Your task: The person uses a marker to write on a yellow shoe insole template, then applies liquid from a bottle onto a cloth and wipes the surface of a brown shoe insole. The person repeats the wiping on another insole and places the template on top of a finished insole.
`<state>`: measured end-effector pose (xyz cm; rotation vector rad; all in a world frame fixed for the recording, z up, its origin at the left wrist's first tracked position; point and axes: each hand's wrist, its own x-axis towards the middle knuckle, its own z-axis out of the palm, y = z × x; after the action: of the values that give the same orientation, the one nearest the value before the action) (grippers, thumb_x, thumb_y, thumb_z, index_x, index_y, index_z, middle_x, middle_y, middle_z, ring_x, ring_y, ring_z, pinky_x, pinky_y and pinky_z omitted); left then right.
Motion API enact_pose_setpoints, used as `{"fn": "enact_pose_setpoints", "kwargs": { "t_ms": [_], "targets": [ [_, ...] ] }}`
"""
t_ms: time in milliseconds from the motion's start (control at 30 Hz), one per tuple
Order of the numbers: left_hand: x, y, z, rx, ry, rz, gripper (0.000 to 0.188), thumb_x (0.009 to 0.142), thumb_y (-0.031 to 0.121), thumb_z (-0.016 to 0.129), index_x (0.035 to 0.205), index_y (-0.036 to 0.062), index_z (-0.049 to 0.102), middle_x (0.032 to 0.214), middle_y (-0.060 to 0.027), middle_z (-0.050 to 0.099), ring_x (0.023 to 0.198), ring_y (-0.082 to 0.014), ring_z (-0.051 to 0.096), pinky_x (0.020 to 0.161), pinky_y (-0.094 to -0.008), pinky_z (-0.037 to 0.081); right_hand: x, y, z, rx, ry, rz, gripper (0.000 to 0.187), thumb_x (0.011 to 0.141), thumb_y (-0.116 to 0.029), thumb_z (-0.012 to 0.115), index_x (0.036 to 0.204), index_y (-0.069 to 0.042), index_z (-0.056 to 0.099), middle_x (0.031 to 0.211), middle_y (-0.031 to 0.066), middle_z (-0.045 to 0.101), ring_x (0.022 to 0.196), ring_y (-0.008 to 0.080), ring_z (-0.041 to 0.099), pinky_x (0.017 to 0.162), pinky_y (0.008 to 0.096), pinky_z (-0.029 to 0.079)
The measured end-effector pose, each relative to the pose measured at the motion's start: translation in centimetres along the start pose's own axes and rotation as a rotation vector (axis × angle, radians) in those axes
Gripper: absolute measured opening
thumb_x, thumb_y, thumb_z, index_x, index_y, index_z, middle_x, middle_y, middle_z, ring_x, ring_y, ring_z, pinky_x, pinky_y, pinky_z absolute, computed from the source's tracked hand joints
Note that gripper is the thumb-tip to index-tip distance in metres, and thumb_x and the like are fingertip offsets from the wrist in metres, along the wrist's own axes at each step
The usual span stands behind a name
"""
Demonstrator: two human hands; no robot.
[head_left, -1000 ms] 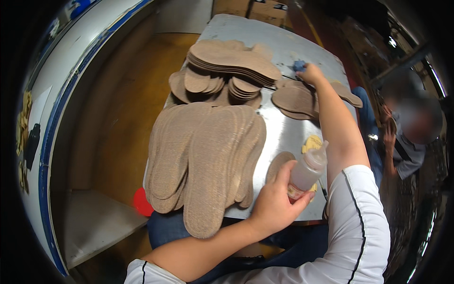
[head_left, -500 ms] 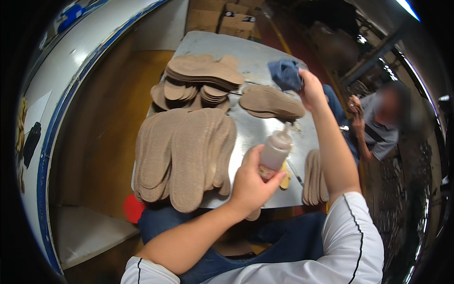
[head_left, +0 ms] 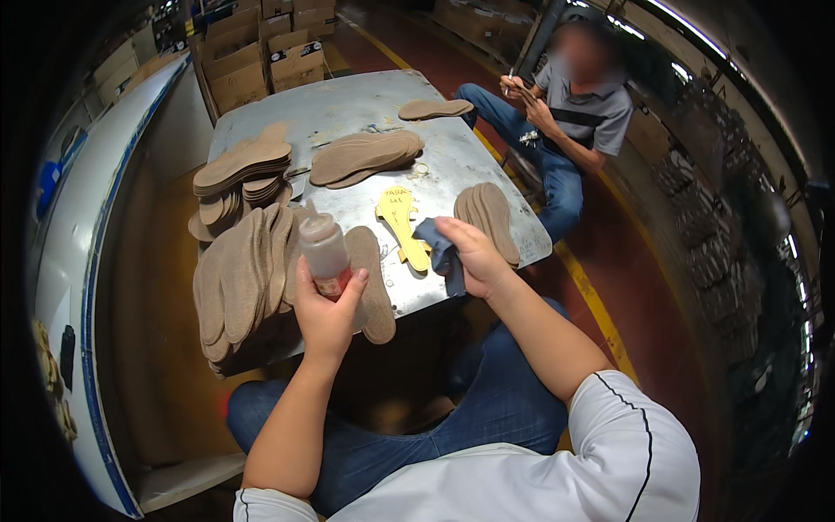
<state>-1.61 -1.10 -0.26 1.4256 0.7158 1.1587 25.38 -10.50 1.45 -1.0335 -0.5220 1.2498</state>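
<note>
Since the earlier frames the right hand [head_left: 474,254] has come back from the far side of the table, bringing the blue cloth [head_left: 439,248] with it, and the left hand [head_left: 326,309] has lifted the bottle clear of the tabletop.

The squeeze bottle [head_left: 324,248] now stands upright in the left hand above the near edge of the table, its long axis vertical and tilted a little to the left, nozzle pointing up and away from the person. Its body is translucent, cloudy plastic with a reddish band low down; the fingers close around that lower part and hide the base. The right hand is clenched on the blue cloth, a soft crumpled rag whose loose end hangs down over the table edge; most of the cloth is bunched under the fingers.

Just between the hands lies a flat yellow template [head_left: 402,224], a narrow shape with notched ends, beside a single tan insole [head_left: 372,278] that overhangs the edge. The insoles are flat, matte and fibrous-looking, like pressed board. A fanned row of them [head_left: 243,278] lies to the left of the bottle, a small set [head_left: 485,217] sits just beyond the right hand, and further stacks [head_left: 361,157] rest toward the far side of the grey metal table [head_left: 348,109], which is scuffed and dull. Beyond it a seated person [head_left: 574,122] bends over something small held in their hands, too small to make out. Cardboard boxes [head_left: 261,56] stand behind the table.
</note>
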Motion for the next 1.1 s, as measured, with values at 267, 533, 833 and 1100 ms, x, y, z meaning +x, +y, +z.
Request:
{"fn": "enact_pose_setpoints", "kwargs": {
  "t_ms": [267, 533, 833, 1100],
  "targets": [
    [-2.1, 0.9, 0.1, 0.052, 0.015, 0.016, 0.058, 0.099, 0.013, 0.097, 0.144, 0.0025, 0.061, 0.119, -0.0043, 0.074, 0.107, -0.0128, 0.072, 0.097, -0.0324, 0.06, -1.7, 1.2, 1.2, -0.399, -0.096, -0.102, 0.027, 0.106, -0.004, 0.077, 0.133, -0.003, 0.082, 0.107, 0.0015, 0.08, 0.089, 0.0061, 0.069, 0.08, 0.0251, 0.057],
    [-4.4, 0.9, -0.8, 0.097, 0.037, -0.067, 0.063, 0.097, 0.011, 0.098, 0.148, 0.0007, 0.063, 0.126, -0.0075, 0.076, 0.112, -0.0165, 0.074, 0.102, -0.0347, 0.06, -3.0, 1.0, 1.0, -0.44, -0.052, -0.066, 0.026, 0.111, -0.005, 0.067, 0.133, -0.002, 0.081, 0.101, 0.0045, 0.075, 0.082, 0.0089, 0.07, 0.071, 0.0295, 0.061],
    [-3.0, -0.2, -2.7, 0.054, 0.019, -0.16, 0.065, 0.097, 0.016, 0.099, 0.149, -0.0015, 0.065, 0.128, -0.0086, 0.078, 0.116, -0.0183, 0.074, 0.106, -0.0357, 0.06, -2.6, 4.1, 0.7, -1.002, 0.013, -0.377, 0.039, 0.114, -0.024, 0.072, 0.139, 0.005, 0.073, 0.125, 0.0184, 0.069, 0.105, 0.0248, 0.071, 0.094, 0.0368, 0.059],
    [-3.8, 1.0, -1.4, 0.334, -0.231, -0.028, 0.075, 0.1, 0.027, 0.098, 0.158, -0.0038, 0.062, 0.13, -0.0146, 0.083, 0.118, -0.0221, 0.079, 0.105, -0.0385, 0.062, -2.5, 1.6, 0.7, -0.505, -0.159, -0.194, 0.046, 0.117, -0.006, 0.068, 0.163, -0.001, 0.067, 0.126, 0.0076, 0.075, 0.107, 0.0129, 0.072, 0.092, 0.0302, 0.061]
  ]
}}
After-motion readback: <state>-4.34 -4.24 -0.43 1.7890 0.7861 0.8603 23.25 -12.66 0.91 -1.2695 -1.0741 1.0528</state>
